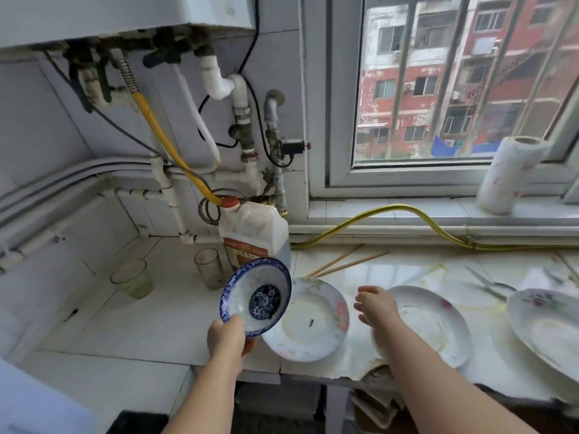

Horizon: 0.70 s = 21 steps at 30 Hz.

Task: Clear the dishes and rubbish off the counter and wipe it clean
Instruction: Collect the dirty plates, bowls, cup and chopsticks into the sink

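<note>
- The left hand (226, 335) has its grip clamped on the near rim of the bowl (255, 292). The bowl is tipped up with its inside showing, held off the desk (141, 324).
- As seen, the bowl overlaps the left edge of the left plate (313, 324), which lies flat near the desk's front edge.
- The right hand (376, 305) hovers low with its grip apart and empty, fingers loose and a little blurred.
- That hand sits in the gap between two plates. The left plate's rim is just to its left and the middle plate (435, 324) is just to its right.
- My guess is a plate goes next. The right hand is nearer to both, and the left is taken up with the bowl.
- The left plate's right rim is the free side, since the bowl hangs over the other.
- Farther right lies the right plate (548, 327), cut off by the frame.
- Behind the plates are the chopsticks (347, 261), slanting from near-left to far-right, well apart from either hand.
- At the back left stand two glasses (209, 267) and a jug (253, 233).
- A paper roll (507, 177) leans on the sill, far right.
</note>
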Each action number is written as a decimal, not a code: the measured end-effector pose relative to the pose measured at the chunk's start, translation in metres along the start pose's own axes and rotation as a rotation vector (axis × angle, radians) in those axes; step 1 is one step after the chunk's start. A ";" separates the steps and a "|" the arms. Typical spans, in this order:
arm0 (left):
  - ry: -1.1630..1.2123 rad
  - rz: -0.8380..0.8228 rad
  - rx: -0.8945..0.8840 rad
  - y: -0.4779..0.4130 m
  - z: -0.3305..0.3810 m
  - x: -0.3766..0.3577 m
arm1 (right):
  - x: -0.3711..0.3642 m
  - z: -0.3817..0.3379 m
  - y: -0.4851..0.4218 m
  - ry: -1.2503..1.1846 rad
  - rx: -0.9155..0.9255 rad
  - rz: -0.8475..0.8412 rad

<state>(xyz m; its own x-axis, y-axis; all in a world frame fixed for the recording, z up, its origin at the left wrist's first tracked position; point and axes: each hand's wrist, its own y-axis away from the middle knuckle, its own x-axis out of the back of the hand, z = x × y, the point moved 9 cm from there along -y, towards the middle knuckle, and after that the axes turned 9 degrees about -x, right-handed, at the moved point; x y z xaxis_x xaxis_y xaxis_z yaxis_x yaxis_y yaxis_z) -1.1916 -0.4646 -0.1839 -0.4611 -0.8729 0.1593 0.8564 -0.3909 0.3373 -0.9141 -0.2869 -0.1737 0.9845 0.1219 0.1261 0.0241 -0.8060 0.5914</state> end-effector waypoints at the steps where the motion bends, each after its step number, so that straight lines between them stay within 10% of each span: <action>1: -0.009 -0.028 -0.004 0.007 -0.001 -0.013 | 0.023 -0.002 -0.002 0.045 0.028 0.064; 9: -0.069 -0.097 -0.046 0.049 -0.005 -0.081 | 0.143 0.009 -0.004 0.482 0.063 0.423; 21: -0.108 -0.101 -0.133 0.063 0.004 -0.092 | 0.180 0.075 -0.030 0.330 -0.271 0.375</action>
<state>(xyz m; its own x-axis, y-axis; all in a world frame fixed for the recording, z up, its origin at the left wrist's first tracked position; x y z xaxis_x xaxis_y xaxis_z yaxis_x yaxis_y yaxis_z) -1.0960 -0.4080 -0.1739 -0.5622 -0.7938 0.2320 0.8244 -0.5161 0.2324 -0.7244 -0.2843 -0.2280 0.8098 0.0656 0.5831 -0.4047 -0.6571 0.6360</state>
